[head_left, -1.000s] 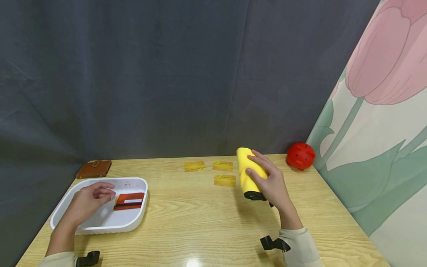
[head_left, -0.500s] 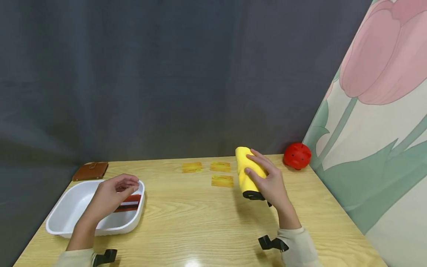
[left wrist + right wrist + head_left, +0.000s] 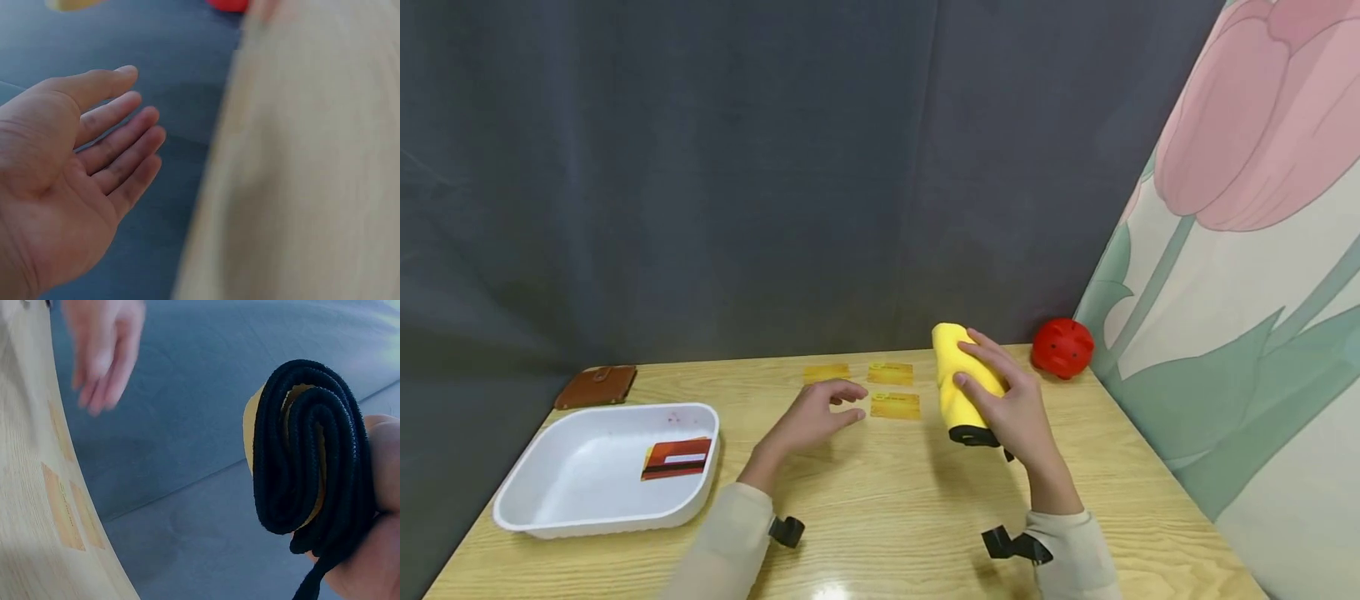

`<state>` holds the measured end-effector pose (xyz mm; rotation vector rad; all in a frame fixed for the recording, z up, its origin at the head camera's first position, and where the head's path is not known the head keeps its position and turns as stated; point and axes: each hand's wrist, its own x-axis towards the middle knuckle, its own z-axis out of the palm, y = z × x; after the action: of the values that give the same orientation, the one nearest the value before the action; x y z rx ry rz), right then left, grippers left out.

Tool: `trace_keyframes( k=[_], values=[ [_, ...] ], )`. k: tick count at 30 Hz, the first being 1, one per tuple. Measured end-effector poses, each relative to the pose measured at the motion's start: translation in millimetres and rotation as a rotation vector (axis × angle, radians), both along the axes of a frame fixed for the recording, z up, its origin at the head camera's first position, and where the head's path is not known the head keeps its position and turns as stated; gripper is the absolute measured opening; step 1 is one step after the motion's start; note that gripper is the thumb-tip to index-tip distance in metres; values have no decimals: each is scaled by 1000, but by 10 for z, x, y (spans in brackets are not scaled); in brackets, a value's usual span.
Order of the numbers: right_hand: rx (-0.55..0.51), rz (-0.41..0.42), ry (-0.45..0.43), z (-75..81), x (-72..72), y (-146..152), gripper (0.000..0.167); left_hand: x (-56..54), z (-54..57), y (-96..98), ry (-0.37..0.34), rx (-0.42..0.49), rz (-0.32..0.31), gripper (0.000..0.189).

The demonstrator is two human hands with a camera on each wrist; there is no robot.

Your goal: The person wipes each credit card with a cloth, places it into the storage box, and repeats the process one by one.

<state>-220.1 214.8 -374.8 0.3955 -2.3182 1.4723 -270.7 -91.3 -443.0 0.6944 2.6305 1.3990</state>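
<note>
My right hand (image 3: 1011, 408) grips a rolled yellow cloth (image 3: 958, 379) with a black edge, held above the table; its rolled end (image 3: 306, 456) faces the right wrist view. My left hand (image 3: 812, 417) is over the table's middle with nothing in it, fingers loosely bent and thumb apart. In the left wrist view the palm of the left hand (image 3: 69, 169) shows bare. Close by that hand lie three yellow cards: a front card (image 3: 895, 406), a back right card (image 3: 891, 373) and a back left card (image 3: 826, 372), which the hand partly nears in the head view.
A white tray (image 3: 606, 527) stands at the left, with a red card (image 3: 676, 459) in it over a yellow one. Behind it lies a brown wallet (image 3: 597, 387). A red piggy bank (image 3: 1062, 347) sits at the back right. A dark curtain (image 3: 820, 175) hangs behind the table.
My left hand has moved right, from over the white tray to near the yellow cards, uncovering the red card. My right hand still holds the cloth in nearly the same place.
</note>
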Motion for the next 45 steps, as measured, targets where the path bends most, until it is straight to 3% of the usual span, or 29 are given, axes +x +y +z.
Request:
trace_keyframes(
  k=[3, 6, 11, 16, 28, 38, 45],
  values=[
    [-4, 7, -8, -9, 17, -6, 41, -149, -233, 116, -47, 24, 13, 40],
    [-6, 8, -1, -15, 23, -7, 41, -270, -369, 187, -61, 52, 36, 43],
    [2, 11, 21, -14, 7, -6, 41, -402, -433, 261, -85, 79, 56, 46],
    [-8, 13, 3, -19, 18, -4, 41, -451, -501, 291, -94, 62, 57, 49],
    [6, 10, -7, -6, 35, -1, 41, -534, -525, 346, -60, -102, 21, 52],
    [12, 17, -8, -15, 31, -3, 41, -513, -368, 390, -113, -199, 26, 42],
    [11, 12, -4, -26, 12, -5, 41, -502, -357, 387, -129, -225, 42, 41]
  ],
)
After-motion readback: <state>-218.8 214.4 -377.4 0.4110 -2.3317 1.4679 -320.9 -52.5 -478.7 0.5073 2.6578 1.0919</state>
